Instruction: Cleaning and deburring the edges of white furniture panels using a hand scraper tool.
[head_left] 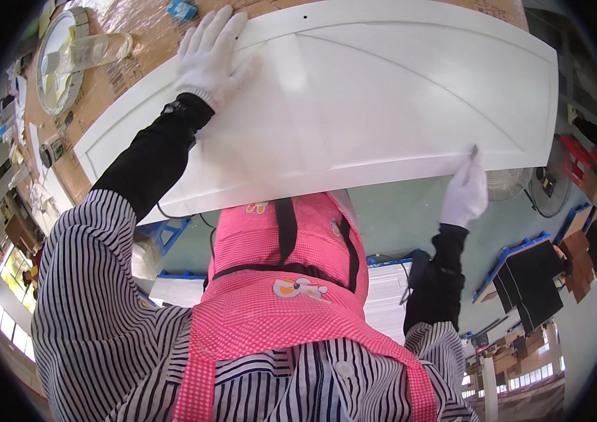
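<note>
A large white panel point(376, 91) with raised frame edges and a curved groove lies across the cardboard-covered table in front of me. My left hand point(213, 60), in a white knit glove, rests flat on the panel's upper left part with its fingers spread toward the far edge. At the panel's near right edge is my right hand point(466, 191), also gloved in white, with its fingers closed. A small dark grey tip point(474, 150) sticks out above those fingers against the panel. What it belongs to is too small and blurred to tell.
On the cardboard point(151, 35) at far left lie a clear plastic bottle point(101, 53), a round white-rimmed tray point(49, 88) and a tape measure point(51, 150). A small blue box point(182, 9) sits behind my left hand. A floor fan point(544, 183) and a red stool point(580, 162) stand at right.
</note>
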Available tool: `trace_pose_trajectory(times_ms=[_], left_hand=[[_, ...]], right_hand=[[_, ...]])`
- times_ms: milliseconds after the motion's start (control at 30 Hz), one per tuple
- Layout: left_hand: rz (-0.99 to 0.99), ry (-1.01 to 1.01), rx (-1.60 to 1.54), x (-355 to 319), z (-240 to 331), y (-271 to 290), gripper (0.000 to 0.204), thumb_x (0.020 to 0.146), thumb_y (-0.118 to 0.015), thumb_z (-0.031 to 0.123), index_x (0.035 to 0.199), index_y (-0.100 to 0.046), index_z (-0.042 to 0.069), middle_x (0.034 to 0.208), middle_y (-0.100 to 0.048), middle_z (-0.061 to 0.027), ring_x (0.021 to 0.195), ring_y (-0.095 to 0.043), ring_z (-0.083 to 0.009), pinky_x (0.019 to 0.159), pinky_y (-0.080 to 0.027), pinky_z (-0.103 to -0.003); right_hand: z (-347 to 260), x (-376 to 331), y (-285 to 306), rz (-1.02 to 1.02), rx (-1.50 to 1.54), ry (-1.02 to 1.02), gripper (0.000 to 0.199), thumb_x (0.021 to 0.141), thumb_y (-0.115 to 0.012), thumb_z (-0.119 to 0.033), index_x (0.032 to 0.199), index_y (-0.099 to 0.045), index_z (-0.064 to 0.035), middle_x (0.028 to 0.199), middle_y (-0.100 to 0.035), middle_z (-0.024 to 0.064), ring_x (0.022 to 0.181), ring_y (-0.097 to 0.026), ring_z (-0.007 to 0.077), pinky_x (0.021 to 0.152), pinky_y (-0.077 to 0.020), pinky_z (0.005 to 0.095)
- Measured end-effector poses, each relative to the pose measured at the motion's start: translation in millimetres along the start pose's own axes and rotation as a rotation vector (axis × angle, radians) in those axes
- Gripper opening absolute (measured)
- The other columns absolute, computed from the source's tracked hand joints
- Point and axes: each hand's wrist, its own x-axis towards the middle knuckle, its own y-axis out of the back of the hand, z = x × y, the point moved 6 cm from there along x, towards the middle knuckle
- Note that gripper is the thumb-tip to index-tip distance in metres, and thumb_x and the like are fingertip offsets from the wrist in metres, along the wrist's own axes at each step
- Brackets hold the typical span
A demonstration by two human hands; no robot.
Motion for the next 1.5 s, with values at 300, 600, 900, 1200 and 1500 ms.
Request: trace_pose_trajectory(times_ms=[300,600,900,1200,1500], left_hand=[[0.001,-0.002,0.006,-4,-8,1,0.072,0.089,-0.063,0.036,0.153,-0.04,0.013,0.16,-0.037,-0.0126,0.148,-0.031,-0.0338,0.122,-0.022,-0.048],[-0.026,0.017,0.038,-4,-6,-5,0.072,0.09,-0.064,0.032,0.154,-0.038,0.013,0.16,-0.037,-0.0115,0.149,-0.03,-0.0322,0.123,-0.022,-0.047],[0.002,-0.073,0.122,3,6,-6,0.066,0.097,-0.053,0.037,0.155,-0.036,0.012,0.161,-0.035,-0.0135,0.149,-0.03,-0.0342,0.123,-0.021,-0.048],[0.063,-0.07,0.162,75,117,-10,0.063,0.1,-0.043,0.041,0.157,-0.034,0.014,0.164,-0.029,-0.0125,0.152,-0.024,-0.0338,0.122,-0.016,-0.054],[0.101,0.06,0.071,153,183,-58,0.068,0.097,-0.052,0.046,0.155,-0.037,0.013,0.16,-0.036,-0.0141,0.15,-0.03,-0.0328,0.121,-0.019,-0.055]], right_hand=[[-64,-28,-15,-0.106,0.083,0.295,0.049,0.088,-0.062,-0.017,0.137,-0.062,-0.0214,0.082,-0.068,0.0081,0.054,-0.061,0.0241,0.05,-0.0495,0.0404],[21,14,-9,-0.069,-0.022,0.176,0.046,0.09,-0.061,-0.015,0.135,-0.062,-0.0223,0.078,-0.066,0.0096,0.054,-0.06,0.0279,0.05,-0.0483,0.043],[179,52,4,0.123,-0.049,0.019,0.057,0.089,-0.062,-0.014,0.144,-0.054,-0.0255,0.074,-0.064,0.0122,0.052,-0.06,0.0296,0.048,-0.0474,0.0435],[183,55,-10,-0.081,0.024,0.129,0.052,0.094,-0.061,-0.017,0.145,-0.056,-0.0245,0.079,-0.066,0.009,0.053,-0.06,0.0267,0.049,-0.0476,0.0403],[119,37,0,-0.152,0.216,0.417,0.061,0.081,-0.06,-0.016,0.142,-0.057,-0.0182,0.077,-0.064,0.0079,0.054,-0.062,0.021,0.049,-0.0499,0.0391]])
